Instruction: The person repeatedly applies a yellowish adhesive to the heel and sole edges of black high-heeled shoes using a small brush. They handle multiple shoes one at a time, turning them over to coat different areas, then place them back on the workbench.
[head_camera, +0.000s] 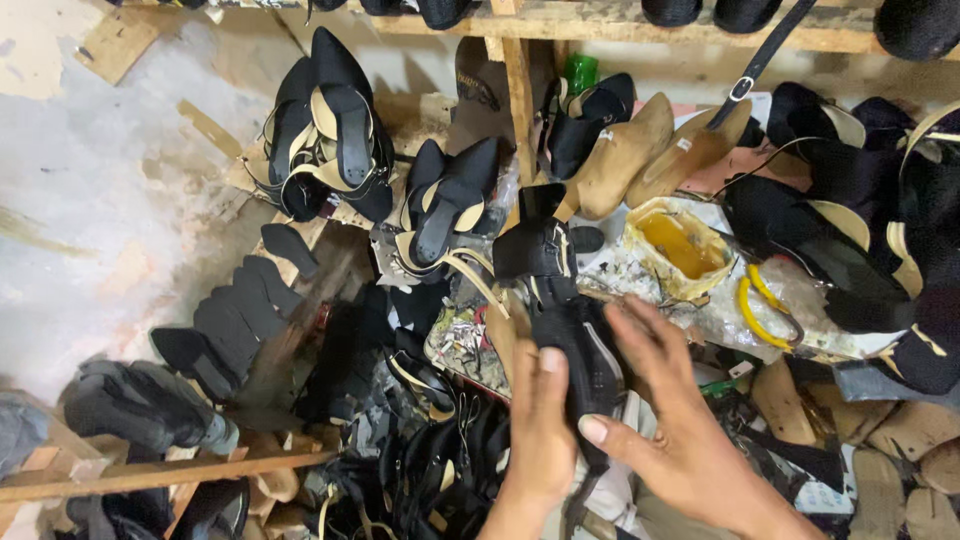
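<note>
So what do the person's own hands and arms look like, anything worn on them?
Both hands are bare: no gloves, rings, watch or bracelet show on the left hand or the right hand. The nails are short and unpainted. No sleeve shows; only the wrists are in view before the picture's bottom edge.

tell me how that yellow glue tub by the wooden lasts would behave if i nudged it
The yellow glue tub looks open and part full, so it may slop. Its crusted rim suggests sticky, not slippery, sides. It sits on littered scraps beside the wooden lasts, so it would probably drag rather than slide.
</note>
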